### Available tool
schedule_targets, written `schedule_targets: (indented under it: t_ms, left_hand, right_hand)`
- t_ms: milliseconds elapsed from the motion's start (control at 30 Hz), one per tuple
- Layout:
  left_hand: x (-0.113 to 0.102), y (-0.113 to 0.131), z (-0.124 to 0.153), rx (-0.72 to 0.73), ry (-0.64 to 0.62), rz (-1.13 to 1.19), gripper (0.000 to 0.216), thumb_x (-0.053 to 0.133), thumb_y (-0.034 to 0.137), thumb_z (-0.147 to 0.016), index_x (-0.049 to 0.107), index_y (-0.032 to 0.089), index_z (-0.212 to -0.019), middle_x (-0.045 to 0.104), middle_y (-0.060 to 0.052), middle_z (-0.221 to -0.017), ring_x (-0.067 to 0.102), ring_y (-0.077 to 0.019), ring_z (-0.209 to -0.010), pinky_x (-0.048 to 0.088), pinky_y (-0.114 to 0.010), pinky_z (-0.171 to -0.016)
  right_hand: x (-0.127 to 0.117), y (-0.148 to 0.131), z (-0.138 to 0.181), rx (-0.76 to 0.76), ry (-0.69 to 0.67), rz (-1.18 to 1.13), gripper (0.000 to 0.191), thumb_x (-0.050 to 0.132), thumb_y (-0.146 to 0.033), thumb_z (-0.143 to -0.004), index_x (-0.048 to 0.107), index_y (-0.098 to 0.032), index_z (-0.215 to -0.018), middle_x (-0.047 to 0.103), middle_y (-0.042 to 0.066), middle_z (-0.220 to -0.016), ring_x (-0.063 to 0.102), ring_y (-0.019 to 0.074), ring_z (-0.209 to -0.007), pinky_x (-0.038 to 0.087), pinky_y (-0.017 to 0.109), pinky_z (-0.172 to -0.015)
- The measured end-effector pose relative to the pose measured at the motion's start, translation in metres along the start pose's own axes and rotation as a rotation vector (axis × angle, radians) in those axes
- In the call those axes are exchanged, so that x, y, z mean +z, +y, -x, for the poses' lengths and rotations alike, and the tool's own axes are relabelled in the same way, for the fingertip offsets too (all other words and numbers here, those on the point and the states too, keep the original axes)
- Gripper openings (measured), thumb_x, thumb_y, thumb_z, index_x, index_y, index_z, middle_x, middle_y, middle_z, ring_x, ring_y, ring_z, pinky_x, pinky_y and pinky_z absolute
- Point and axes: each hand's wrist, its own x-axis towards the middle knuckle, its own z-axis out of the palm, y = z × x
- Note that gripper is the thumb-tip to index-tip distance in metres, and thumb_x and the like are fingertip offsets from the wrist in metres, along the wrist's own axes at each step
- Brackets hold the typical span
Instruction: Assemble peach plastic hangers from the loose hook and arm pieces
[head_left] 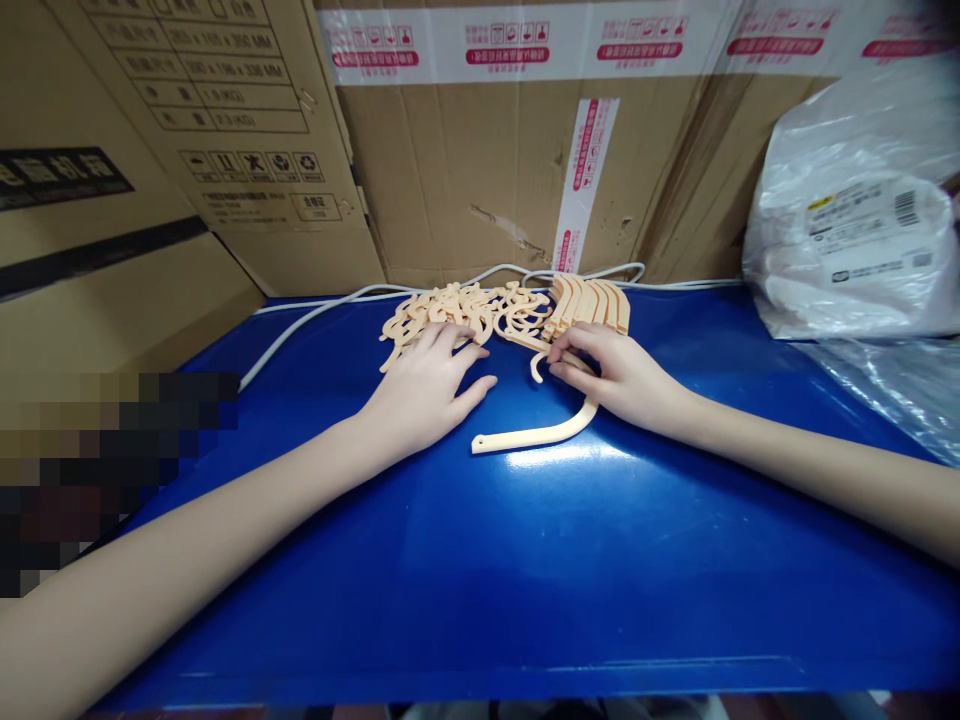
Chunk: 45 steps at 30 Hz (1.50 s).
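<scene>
A beige plastic clothes hanger (536,437) lies by my right hand (611,375), its curved arm sweeping toward me and to the left, with a hole at the end. My right hand's thumb and fingers are closed on its upper part. A small curved hook (537,368) sticks out left of these fingertips; the joint is hidden by the hand. My left hand (427,385) is open, fingers stretched over the near edge of a loose pile of beige hooks (469,303). Whether its fingertips touch a hook, I cannot tell. Behind my right hand is a stack of curved hanger arms (589,303).
A blue table (480,560) bears everything. Cardboard boxes (465,170) wall off the back and left. White cables (330,300) run along the table's back edge. A clear plastic bag with a labelled white roll (870,235) sits at the back right. A blurred patch covers the left side.
</scene>
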Motion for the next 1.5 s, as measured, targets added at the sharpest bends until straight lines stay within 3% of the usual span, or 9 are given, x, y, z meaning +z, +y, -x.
schedule_targets:
  t_ms: [167,400,667,833,1167,1500]
  left_hand:
    - [0.0024,-0.0017,-0.0012,-0.005,-0.057,0.053,0.045,0.041,0.042,-0.095,0.058,0.011,-0.124,0.054,-0.014,-0.129,0.045,-0.0276,-0.123,0.034,-0.043,-0.107]
    - [0.0009,-0.0002,-0.0014,-0.008,-0.043,0.046,0.045,0.042,0.04,-0.095,0.057,0.009,-0.124,0.057,-0.014,-0.125,0.048,-0.0275,-0.119,0.038,-0.043,-0.104]
    - [0.0024,-0.0038,-0.0027,0.007,-0.09,0.053,0.047,0.041,0.041,-0.095,0.054,0.012,-0.13,0.046,-0.013,-0.141,0.036,-0.0285,-0.133,0.029,-0.045,-0.112]
    - [0.0036,-0.0042,-0.0032,0.003,-0.114,0.056,0.05,0.037,0.042,-0.096,0.05,0.011,-0.134,0.048,-0.012,-0.14,0.036,-0.0284,-0.133,0.029,-0.044,-0.112]
    - [0.0037,0.0008,-0.0001,-0.045,-0.053,0.03,0.047,0.042,0.041,-0.094,0.055,0.01,-0.128,0.048,-0.017,-0.138,0.038,-0.0314,-0.132,0.031,-0.049,-0.11]
    - [0.0028,0.0013,-0.0006,-0.056,-0.076,0.005,0.052,0.04,0.042,-0.095,0.051,0.006,-0.131,0.049,-0.016,-0.137,0.042,-0.0298,-0.129,0.032,-0.044,-0.11]
  right_hand:
    - [-0.0001,-0.0006,0.0,-0.019,-0.02,0.033,0.008,0.052,-0.02,-0.084,0.059,-0.02,-0.089,0.061,0.006,-0.089,0.056,0.0219,-0.088,0.042,0.033,-0.079]
    - [0.0,-0.0015,-0.0001,-0.037,-0.023,0.046,0.007,0.052,-0.019,-0.085,0.058,-0.02,-0.089,0.061,0.006,-0.09,0.056,0.0217,-0.088,0.042,0.034,-0.08]
    - [0.0007,-0.0015,0.0001,-0.047,-0.023,0.053,0.007,0.051,-0.021,-0.087,0.058,-0.02,-0.089,0.06,0.006,-0.089,0.055,0.0213,-0.087,0.042,0.033,-0.079]
    - [0.001,-0.0012,0.0001,-0.056,-0.027,0.052,0.007,0.051,-0.021,-0.087,0.057,-0.02,-0.089,0.06,0.006,-0.089,0.055,0.0214,-0.087,0.042,0.034,-0.079]
    - [0.0006,-0.0016,-0.0001,-0.058,-0.036,0.058,0.007,0.051,-0.02,-0.085,0.057,-0.02,-0.089,0.06,0.006,-0.089,0.055,0.0221,-0.088,0.043,0.034,-0.079]
    - [0.0005,-0.0049,-0.0009,-0.071,-0.054,0.091,0.009,0.049,-0.023,-0.088,0.057,-0.02,-0.088,0.059,0.008,-0.09,0.055,0.0223,-0.088,0.043,0.036,-0.08]
